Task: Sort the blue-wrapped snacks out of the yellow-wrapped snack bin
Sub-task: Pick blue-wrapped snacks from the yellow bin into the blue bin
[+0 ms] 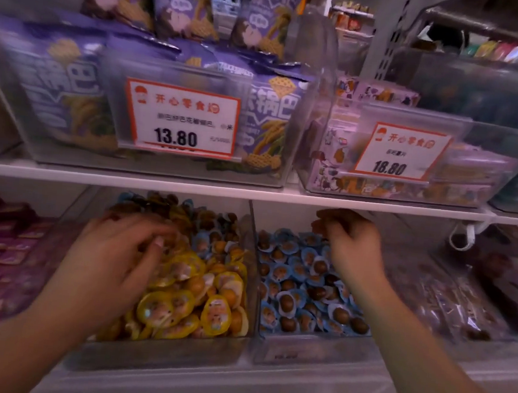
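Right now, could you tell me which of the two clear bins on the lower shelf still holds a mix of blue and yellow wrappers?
The left bin, under the left hand: yellow-wrapped snacks in front, blue-wrapped ones behind. The right bin shows only blue.

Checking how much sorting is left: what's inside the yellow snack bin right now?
The yellow snack bin holds yellow-wrapped snacks in front, blue-wrapped snacks mixed in further back. The left hand covers its left side; lower layers are hidden.

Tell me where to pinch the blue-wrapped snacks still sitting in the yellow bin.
Probably the thin foil rim of a blue-wrapped snack, pinched from above. They lie flat behind the yellow-wrapped snacks, just beyond the left hand, and the bin's clear divider wall blocks a sideways approach.
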Demonstrator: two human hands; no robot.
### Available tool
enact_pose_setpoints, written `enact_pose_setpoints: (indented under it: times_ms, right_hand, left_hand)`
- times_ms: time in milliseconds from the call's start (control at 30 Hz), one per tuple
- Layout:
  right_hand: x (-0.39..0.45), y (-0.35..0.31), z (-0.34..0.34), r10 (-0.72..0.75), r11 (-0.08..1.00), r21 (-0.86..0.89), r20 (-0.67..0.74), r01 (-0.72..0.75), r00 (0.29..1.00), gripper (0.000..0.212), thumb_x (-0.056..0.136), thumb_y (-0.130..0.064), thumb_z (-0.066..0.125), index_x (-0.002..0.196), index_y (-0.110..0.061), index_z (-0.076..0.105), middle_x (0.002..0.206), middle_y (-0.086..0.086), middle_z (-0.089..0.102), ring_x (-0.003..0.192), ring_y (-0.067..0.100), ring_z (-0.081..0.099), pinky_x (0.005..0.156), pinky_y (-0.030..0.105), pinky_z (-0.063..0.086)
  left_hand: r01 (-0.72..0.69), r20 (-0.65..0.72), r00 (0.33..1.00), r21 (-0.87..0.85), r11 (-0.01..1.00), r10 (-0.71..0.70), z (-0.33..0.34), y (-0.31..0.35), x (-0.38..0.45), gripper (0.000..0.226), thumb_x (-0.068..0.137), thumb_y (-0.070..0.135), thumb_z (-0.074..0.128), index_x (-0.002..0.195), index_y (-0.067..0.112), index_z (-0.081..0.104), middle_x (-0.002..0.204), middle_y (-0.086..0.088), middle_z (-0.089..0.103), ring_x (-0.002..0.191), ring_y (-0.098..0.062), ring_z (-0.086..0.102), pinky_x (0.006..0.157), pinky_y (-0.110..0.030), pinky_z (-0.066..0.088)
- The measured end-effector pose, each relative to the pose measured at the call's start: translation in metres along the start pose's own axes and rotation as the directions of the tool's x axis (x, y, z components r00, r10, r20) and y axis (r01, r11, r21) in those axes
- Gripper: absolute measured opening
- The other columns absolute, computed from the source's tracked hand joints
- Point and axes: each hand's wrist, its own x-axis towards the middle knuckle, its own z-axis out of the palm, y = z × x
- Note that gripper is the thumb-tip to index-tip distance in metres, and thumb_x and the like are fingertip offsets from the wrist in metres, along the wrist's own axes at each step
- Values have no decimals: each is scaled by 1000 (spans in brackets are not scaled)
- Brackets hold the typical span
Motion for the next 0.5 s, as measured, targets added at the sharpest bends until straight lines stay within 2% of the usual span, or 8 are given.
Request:
enact_pose_setpoints:
  times_ms: [67, 100, 167, 200, 267, 333, 433, 500]
  right_hand:
    - [-24, -15, 26, -213, 973, -70, 104, 221, 971, 22, 93, -15, 52, 89, -28, 69, 89, -7, 74, 84, 5, 70, 71, 21, 55]
    - [-37, -22, 41, -328, 933, -94, 175, 347, 928, 20, 93, -21, 51, 94, -28, 70, 92, -10, 73, 86, 3, 68, 76, 19, 53]
    - [-65, -37, 73, -491, 822, -93, 383, 562, 782, 25, 93, -27, 48, 105, -27, 70, 100, -13, 69, 93, -1, 64, 82, 14, 48]
    - [-78, -43, 89, -516, 778, -60, 507, 625, 690, 27, 94, -26, 47, 110, -25, 69, 104, -12, 67, 98, 0, 61, 86, 14, 46]
    - [-101, -48, 120, -493, 725, 13, 708, 689, 506, 29, 97, -23, 47, 116, -22, 69, 113, -7, 66, 109, 7, 58, 96, 22, 44]
    - [-115, -45, 146, -425, 664, 5, 825, 748, 373, 30, 98, -26, 48, 121, -24, 67, 123, -8, 64, 123, 12, 51, 107, 35, 36]
    - [-115, -38, 172, -320, 558, -99, 891, 824, 323, 34, 100, -44, 44, 130, -39, 59, 141, -22, 49, 143, 9, 26, 118, 43, 11]
    - [-101, -34, 179, -322, 519, -122, 889, 846, 325, 35, 97, -50, 47, 130, -44, 57, 144, -26, 45, 145, 7, 20, 119, 43, 8]
  left_hand:
    - [11, 12, 1000, 88, 996, -12, -22, -20, -13, 33, 89, 32, 44, 105, 23, 71, 106, 3, 70, 99, -25, 67, 86, -47, 49]
    - [18, 33, 999, 105, 994, -22, -32, -28, -19, 33, 89, 30, 46, 107, 22, 72, 109, 2, 69, 103, -27, 66, 88, -48, 49]
    - [9, 113, 993, 113, 994, -22, -46, -43, -34, 33, 88, 24, 51, 113, 21, 71, 122, -1, 64, 115, -26, 61, 93, -49, 47]
    - [-9, 159, 987, 124, 992, -11, -49, -50, -43, 34, 88, 23, 52, 116, 21, 71, 130, -2, 61, 123, -26, 57, 96, -50, 46]
    - [-33, 230, 973, 167, 985, -6, -52, -60, -60, 35, 92, 28, 48, 120, 23, 69, 145, -2, 52, 138, -26, 43, 104, -53, 42]
    - [-41, 254, 967, 194, 980, -10, -52, -67, -75, 37, 95, 35, 43, 123, 29, 66, 153, 2, 42, 148, -22, 28, 110, -52, 37]
    - [-61, 263, 965, 238, 969, -3, -50, -70, -87, 37, 98, 44, 39, 127, 37, 61, 160, 6, 30, 152, -17, 13, 117, -49, 28]
    - [-83, 271, 963, 288, 954, 2, -47, -68, -88, 39, 98, 52, 37, 125, 41, 61, 160, 8, 29, 152, -18, 10, 119, -51, 23]
